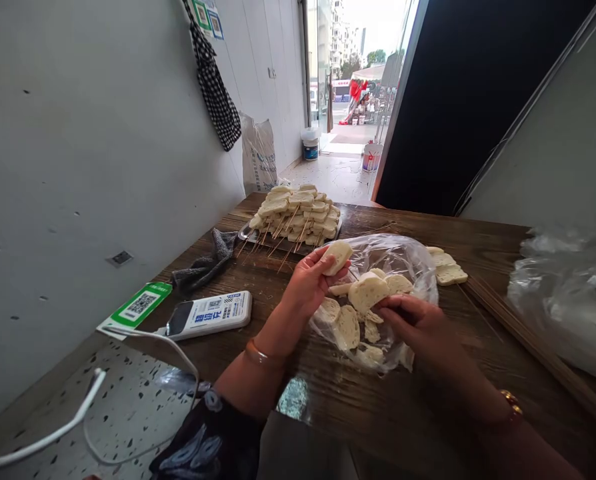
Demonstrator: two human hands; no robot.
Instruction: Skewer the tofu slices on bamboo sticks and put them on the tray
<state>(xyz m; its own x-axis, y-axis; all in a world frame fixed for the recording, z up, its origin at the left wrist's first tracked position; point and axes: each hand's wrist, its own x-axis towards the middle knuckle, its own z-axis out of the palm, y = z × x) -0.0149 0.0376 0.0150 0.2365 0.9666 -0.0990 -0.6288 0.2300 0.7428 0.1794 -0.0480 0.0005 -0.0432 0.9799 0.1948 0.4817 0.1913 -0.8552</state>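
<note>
My left hand [314, 279] is closed round a pale slice of bread [339, 256], raised over the left rim of a clear plastic bag [418, 257]. The fingers of my right hand [413, 317] pinch the edge of another bread slice [368, 293] above the bag's opening. Inside the bag lie several more slices and torn pieces [347, 327]. Just right of the bag, a few slices [447, 267] rest on the table with a thin stick at their edge. Further back, a tray [332, 235] carries a heap of skewered bread slices [298, 212], their sticks pointing toward me.
A bundle of wooden skewers [523, 327] lies on the table's right, beside crumpled clear plastic [568, 293]. On the left are a grey cloth [203, 261], a white payment device [213, 315] with a cable, and a green QR card [141, 305]. Beyond the table is a doorway.
</note>
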